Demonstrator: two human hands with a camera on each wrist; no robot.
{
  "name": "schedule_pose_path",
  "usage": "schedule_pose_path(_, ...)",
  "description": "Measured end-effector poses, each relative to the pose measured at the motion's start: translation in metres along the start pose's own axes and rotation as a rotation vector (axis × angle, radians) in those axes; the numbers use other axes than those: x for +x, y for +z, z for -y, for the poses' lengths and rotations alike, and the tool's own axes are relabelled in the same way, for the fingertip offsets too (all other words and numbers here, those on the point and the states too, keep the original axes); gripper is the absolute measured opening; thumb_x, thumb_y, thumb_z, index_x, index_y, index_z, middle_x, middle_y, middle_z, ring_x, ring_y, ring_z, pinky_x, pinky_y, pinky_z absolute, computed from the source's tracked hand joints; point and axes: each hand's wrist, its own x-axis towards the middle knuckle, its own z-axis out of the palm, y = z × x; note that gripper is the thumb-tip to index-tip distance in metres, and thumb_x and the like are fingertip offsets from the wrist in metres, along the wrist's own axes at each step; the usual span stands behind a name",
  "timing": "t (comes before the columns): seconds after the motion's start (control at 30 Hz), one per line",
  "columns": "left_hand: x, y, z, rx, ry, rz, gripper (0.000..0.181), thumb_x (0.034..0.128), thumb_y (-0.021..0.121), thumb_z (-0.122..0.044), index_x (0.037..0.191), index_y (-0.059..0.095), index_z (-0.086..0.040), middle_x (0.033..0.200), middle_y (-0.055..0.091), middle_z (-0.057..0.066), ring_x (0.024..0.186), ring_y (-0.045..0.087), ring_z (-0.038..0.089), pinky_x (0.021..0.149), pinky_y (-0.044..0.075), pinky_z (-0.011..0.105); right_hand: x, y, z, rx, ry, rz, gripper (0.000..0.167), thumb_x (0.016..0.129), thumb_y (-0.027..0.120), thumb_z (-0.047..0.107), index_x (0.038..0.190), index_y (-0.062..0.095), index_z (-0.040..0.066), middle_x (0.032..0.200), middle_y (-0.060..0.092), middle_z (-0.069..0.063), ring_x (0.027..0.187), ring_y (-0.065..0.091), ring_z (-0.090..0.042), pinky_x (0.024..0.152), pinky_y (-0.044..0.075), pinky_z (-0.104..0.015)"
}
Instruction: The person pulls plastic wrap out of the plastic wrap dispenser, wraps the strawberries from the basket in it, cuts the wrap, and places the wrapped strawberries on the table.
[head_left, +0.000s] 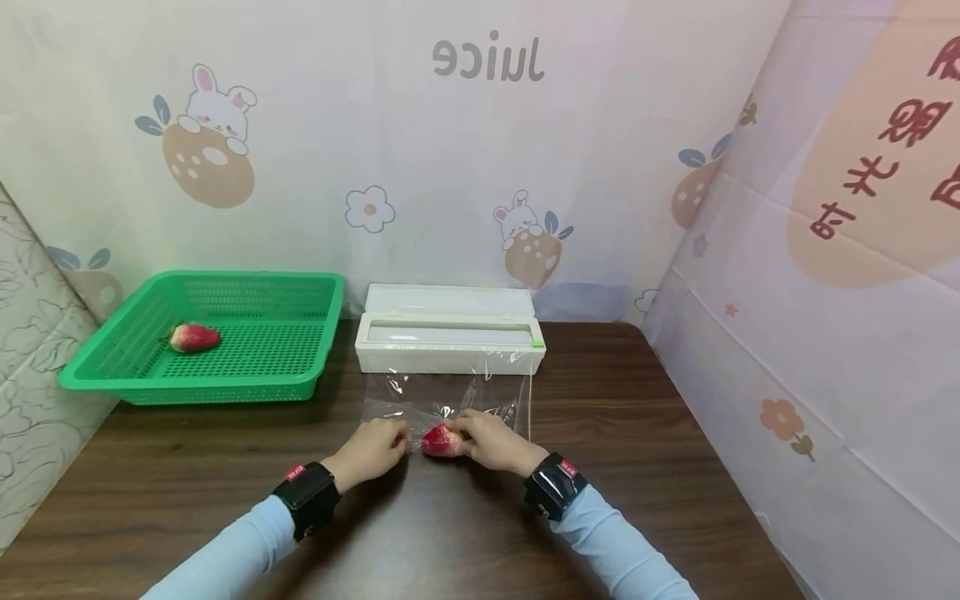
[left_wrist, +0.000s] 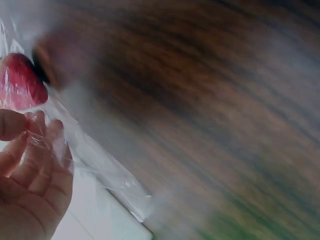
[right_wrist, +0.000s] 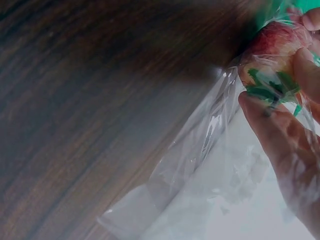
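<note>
A red strawberry (head_left: 439,442) with a pale top lies on the table, partly wrapped in clear cling film (head_left: 427,390). Green leaves on the strawberry (right_wrist: 270,55) show through the film in the right wrist view. My right hand (head_left: 495,442) holds it by its leafy end, thumb and fingers curled about it through the film. Just left of its tip, my left hand (head_left: 371,452) pinches the film between thumb and forefinger, as the left wrist view shows. The film stretches back to a white dispenser box (head_left: 450,360), whose lid stands raised.
At the back left of the brown table (head_left: 615,467) is a green basket (head_left: 315,367), with a second strawberry (head_left: 195,337) inside. A printed cloth backdrop (head_left: 420,125) rises behind the table, and another hangs along the right side.
</note>
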Motion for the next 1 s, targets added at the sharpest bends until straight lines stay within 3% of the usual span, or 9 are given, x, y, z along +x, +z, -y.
schedule_pose_path(0.17, -0.001, -0.009, 0.006, -0.102, -0.013, 0.013, 0.006, 0.0848, 0.061, -0.010, 0.081, 0.066, -0.011, 0.069, 0.060, -0.006, 0.063, 0.050, 0.006, 0.058, 0.042, 0.025, 0.001, -0.001, -0.003, 0.014, -0.010, 0.014, 0.043, 0.080, 0.067, 0.017, 0.120, 0.060, 0.003, 0.101, 0.063, -0.007, 0.094, 0.060, -0.020, 0.083, 0.049, -0.034)
schedule_pose_path(0.3, -0.003, -0.015, 0.015, -0.167, -0.061, 0.042, 0.007, 0.0866, 0.060, -0.012, 0.086, 0.067, -0.009, 0.070, 0.061, -0.005, 0.059, 0.048, 0.005, 0.055, 0.040, 0.023, 0.003, -0.002, -0.004, 0.008, -0.031, 0.022, 0.043, 0.081, 0.066, 0.016, 0.121, 0.059, 0.002, 0.103, 0.063, -0.009, 0.095, 0.060, -0.021, 0.084, 0.049, -0.034)
schedule_pose_path(0.7, -0.007, -0.026, 0.042, -0.234, -0.174, 0.078, 0.005, 0.0873, 0.059, -0.011, 0.088, 0.064, -0.009, 0.072, 0.060, -0.002, 0.053, 0.048, 0.008, 0.053, 0.041, 0.025, 0.006, -0.004, -0.006, -0.006, -0.021, 0.053, 0.041, 0.082, 0.065, 0.015, 0.121, 0.060, 0.006, 0.098, 0.062, -0.007, 0.087, 0.059, -0.018, 0.079, 0.049, -0.033)
schedule_pose_path(0.83, -0.006, -0.027, 0.046, -0.140, -0.160, 0.019, 0.006, 0.0856, 0.060, -0.009, 0.085, 0.066, -0.011, 0.074, 0.063, -0.002, 0.060, 0.051, 0.009, 0.058, 0.042, 0.028, 0.007, -0.005, -0.007, 0.007, -0.013, 0.056, 0.042, 0.081, 0.065, 0.013, 0.121, 0.059, 0.005, 0.095, 0.062, -0.007, 0.085, 0.059, -0.018, 0.077, 0.049, -0.033)
schedule_pose_path(0.93, -0.005, -0.027, 0.040, -0.038, -0.147, -0.107, 0.006, 0.0829, 0.062, -0.008, 0.085, 0.067, -0.010, 0.079, 0.065, -0.001, 0.069, 0.057, 0.014, 0.062, 0.046, 0.034, 0.008, -0.005, -0.007, 0.032, -0.002, 0.061, 0.042, 0.079, 0.065, 0.011, 0.121, 0.060, 0.004, 0.095, 0.063, -0.007, 0.084, 0.059, -0.018, 0.075, 0.049, -0.031)
schedule_pose_path(1.0, -0.004, -0.028, 0.028, 0.001, -0.127, -0.200, 0.008, 0.0806, 0.064, -0.006, 0.087, 0.068, -0.009, 0.083, 0.066, 0.001, 0.076, 0.061, 0.017, 0.067, 0.049, 0.037, 0.009, -0.006, -0.008, 0.050, 0.008, 0.067, 0.042, 0.079, 0.066, 0.011, 0.120, 0.060, 0.004, 0.093, 0.063, -0.006, 0.081, 0.058, -0.016, 0.073, 0.048, -0.030)
